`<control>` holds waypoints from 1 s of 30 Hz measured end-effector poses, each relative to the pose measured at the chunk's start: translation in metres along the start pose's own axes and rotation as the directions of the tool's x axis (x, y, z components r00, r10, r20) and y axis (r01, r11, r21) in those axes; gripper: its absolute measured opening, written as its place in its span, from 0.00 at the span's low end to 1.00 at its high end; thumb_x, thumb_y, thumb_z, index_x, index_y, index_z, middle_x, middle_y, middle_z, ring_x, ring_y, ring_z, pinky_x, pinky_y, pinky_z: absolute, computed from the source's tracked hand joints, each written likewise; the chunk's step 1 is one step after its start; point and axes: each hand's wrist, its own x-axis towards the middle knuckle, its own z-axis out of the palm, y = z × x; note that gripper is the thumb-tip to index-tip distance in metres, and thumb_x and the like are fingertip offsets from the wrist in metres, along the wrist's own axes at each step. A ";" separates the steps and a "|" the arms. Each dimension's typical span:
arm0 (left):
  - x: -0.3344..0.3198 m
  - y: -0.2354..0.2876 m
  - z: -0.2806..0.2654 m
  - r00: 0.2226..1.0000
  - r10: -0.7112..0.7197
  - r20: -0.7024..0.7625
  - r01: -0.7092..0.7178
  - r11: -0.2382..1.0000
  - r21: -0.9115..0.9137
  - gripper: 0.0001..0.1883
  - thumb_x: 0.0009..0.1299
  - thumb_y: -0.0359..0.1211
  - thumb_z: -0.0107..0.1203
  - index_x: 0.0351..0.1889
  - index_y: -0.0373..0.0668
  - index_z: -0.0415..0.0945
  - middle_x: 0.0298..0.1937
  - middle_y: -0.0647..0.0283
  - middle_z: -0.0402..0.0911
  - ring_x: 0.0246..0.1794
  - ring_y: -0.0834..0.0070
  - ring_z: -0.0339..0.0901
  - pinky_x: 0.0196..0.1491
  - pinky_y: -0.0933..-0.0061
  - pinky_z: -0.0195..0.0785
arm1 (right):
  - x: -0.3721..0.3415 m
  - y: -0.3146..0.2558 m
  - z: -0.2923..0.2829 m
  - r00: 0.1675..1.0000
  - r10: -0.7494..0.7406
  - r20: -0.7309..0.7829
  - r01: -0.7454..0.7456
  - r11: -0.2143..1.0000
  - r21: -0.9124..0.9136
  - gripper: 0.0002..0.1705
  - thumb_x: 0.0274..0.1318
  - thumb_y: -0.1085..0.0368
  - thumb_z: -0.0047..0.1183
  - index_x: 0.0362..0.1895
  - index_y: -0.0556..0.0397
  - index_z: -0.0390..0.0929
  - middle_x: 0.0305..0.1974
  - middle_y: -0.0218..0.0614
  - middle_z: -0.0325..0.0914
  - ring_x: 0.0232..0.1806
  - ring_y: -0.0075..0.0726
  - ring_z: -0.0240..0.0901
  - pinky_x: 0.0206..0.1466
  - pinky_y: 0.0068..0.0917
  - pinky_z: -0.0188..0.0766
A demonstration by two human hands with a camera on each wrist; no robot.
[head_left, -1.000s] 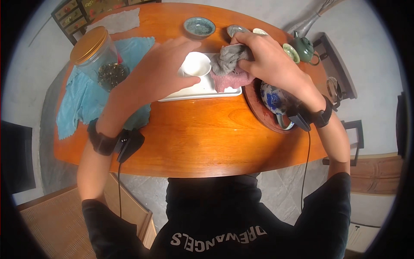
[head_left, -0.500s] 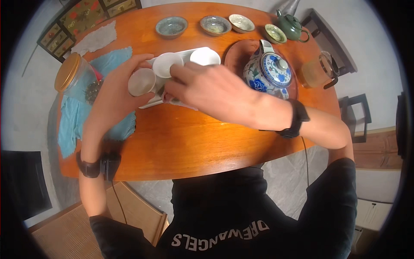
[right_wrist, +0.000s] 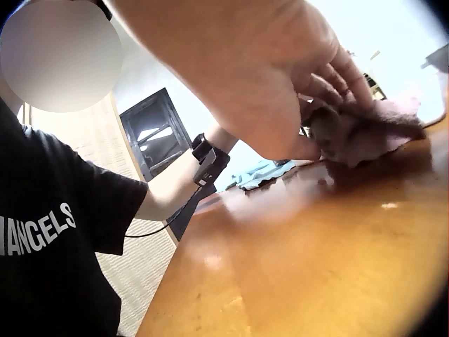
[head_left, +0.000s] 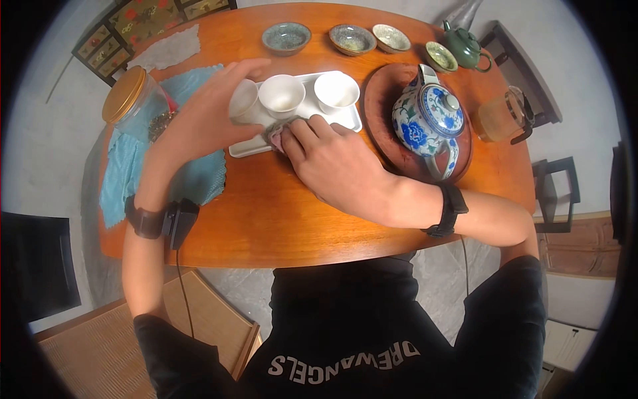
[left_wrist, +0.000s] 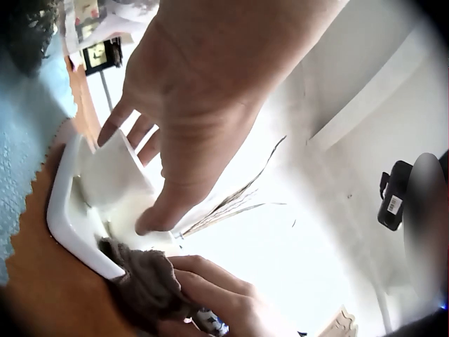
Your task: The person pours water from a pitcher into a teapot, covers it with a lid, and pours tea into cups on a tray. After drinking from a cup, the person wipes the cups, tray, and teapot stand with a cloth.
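Observation:
Three white cups [head_left: 282,96] stand on a white tray [head_left: 349,120]. My left hand [head_left: 206,110] is spread beside the leftmost cup [head_left: 243,100], fingers extended past its far side and thumb held apart. In the left wrist view, fingertips lie right at that cup's [left_wrist: 116,175] rim. My right hand [head_left: 335,159] grips a crumpled grey and pink cloth [head_left: 277,135] at the tray's near edge. The right wrist view shows the bunched cloth [right_wrist: 372,133] under the curled fingers, low over the tabletop.
A blue-and-white teapot [head_left: 425,120] sits on a round brown tray [head_left: 382,100] at right, with a glass pitcher [head_left: 498,120] beyond. Several small bowls [head_left: 286,38] and a green teapot [head_left: 465,46] line the back. A gold-lidded jar [head_left: 136,100] stands by a blue cloth [head_left: 199,166].
My right hand has brought the cloth left and down to the tray's near edge. My left hand was around the leftmost cup half a second ago; its fingers are now straighter and wider apart.

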 end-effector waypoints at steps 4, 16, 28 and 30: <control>0.014 0.002 0.013 0.992 0.124 -0.003 -0.121 0.972 0.204 0.38 0.59 0.35 0.73 0.70 0.49 0.70 0.56 0.60 0.80 0.57 0.59 0.78 0.57 0.61 0.72 | -0.007 -0.005 -0.003 0.992 0.113 -0.056 -0.102 0.979 0.175 0.18 0.53 0.66 0.57 0.47 0.60 0.80 0.41 0.37 0.75 0.44 0.37 0.74 0.38 0.30 0.77; 0.034 0.014 -0.020 0.978 0.199 -0.061 -0.164 0.917 0.363 0.25 0.60 0.39 0.73 0.56 0.47 0.81 0.52 0.60 0.85 0.50 0.54 0.82 0.52 0.60 0.76 | 0.009 0.002 -0.019 0.973 0.222 -0.068 -0.160 0.853 0.497 0.16 0.55 0.73 0.54 0.48 0.66 0.75 0.48 0.50 0.71 0.48 0.52 0.74 0.45 0.42 0.79; 0.014 0.036 -0.063 0.982 0.058 -0.178 0.017 0.920 0.392 0.27 0.61 0.38 0.72 0.59 0.45 0.80 0.53 0.59 0.87 0.52 0.59 0.84 0.57 0.64 0.76 | 0.065 0.005 0.047 0.977 0.207 0.046 -0.162 0.585 0.794 0.13 0.54 0.76 0.54 0.44 0.51 0.76 0.44 0.42 0.78 0.49 0.54 0.75 0.49 0.46 0.74; 0.014 0.025 -0.057 0.985 0.072 -0.159 -0.008 0.930 0.366 0.28 0.61 0.39 0.72 0.59 0.44 0.80 0.53 0.58 0.87 0.52 0.60 0.84 0.58 0.63 0.75 | 0.064 0.002 0.053 0.980 0.197 0.038 -0.162 0.668 0.726 0.13 0.53 0.75 0.58 0.44 0.49 0.78 0.49 0.40 0.77 0.53 0.52 0.75 0.48 0.49 0.75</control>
